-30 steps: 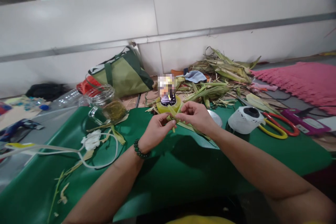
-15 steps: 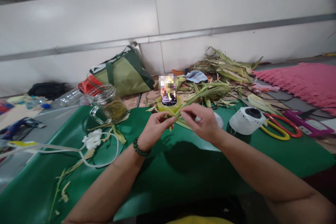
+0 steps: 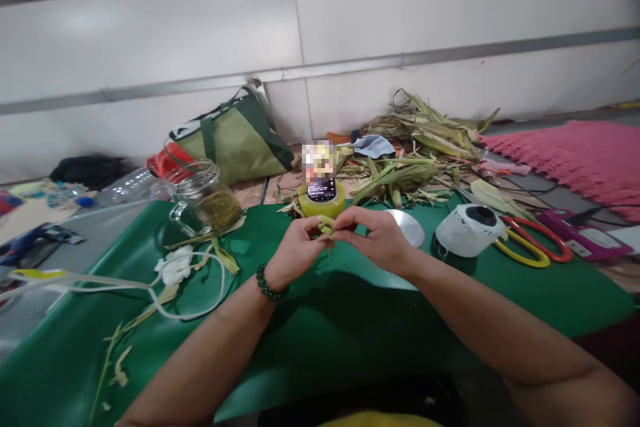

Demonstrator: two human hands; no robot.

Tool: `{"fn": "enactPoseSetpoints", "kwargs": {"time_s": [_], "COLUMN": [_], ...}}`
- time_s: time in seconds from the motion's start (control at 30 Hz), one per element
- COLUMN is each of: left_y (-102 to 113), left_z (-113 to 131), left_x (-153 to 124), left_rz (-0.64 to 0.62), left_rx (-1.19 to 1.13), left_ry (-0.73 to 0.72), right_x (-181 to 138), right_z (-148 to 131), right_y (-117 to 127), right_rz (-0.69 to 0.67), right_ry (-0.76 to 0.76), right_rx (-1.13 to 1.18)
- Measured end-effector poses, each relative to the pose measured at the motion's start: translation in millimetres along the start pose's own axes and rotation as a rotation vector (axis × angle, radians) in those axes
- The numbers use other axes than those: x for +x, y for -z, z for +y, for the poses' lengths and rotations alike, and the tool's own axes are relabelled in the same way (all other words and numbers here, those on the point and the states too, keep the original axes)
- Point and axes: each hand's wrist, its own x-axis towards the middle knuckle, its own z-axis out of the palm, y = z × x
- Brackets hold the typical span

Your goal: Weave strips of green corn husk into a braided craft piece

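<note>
Between my two hands is a small bundle of pale green corn husk strips (image 3: 326, 224), folded and partly hidden by the fingers. My left hand (image 3: 299, 247), with a dark green bead bracelet (image 3: 267, 283) at the wrist, pinches the husk from the left. From the right, the thumb and fingertips of my right hand (image 3: 375, 233) are closed on the same piece. Just beyond them a phone (image 3: 321, 177) with a lit screen leans upright in a yellow tape roll (image 3: 337, 197). A round silvery lid (image 3: 406, 228) lies behind my right wrist.
On the green mat (image 3: 320, 347) stand a glass jar mug (image 3: 205, 200) at left and a white thread spool (image 3: 470, 230) at right. Beside the spool lie red-and-yellow-handled scissors (image 3: 533, 247). Corn husks (image 3: 425, 127) pile at the back. A white cord (image 3: 155, 290) loops at left.
My right hand has moved left and closed in on the husk at my left fingers. The longer husk strip, stretched rightward before, is now folded into a compact bundle.
</note>
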Motion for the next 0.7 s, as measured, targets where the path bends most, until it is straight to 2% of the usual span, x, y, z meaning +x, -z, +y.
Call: {"fn": "enactPoseSetpoints", "kwargs": {"time_s": [0.27,0.43,0.7], "left_y": [0.5,-0.5,-1.0], "left_z": [0.4,1.7,5.6], "left_x": [-0.5,-0.4,-1.4], "left_rz": [-0.004,0.015,0.034], "left_rx": [0.139,0.077,0.030], "left_ry": [0.017,0.017,0.027], "right_x": [1.6,1.1,0.6], "right_z": [-4.1,-6.9,-5.2], "right_y": [1.7,-1.4,-1.1], "right_rz": [-0.017,0.018,0.057], "right_ry": [-0.081,-0.098,-0.071], "right_rx": [-0.021,0.057,-0.019]}}
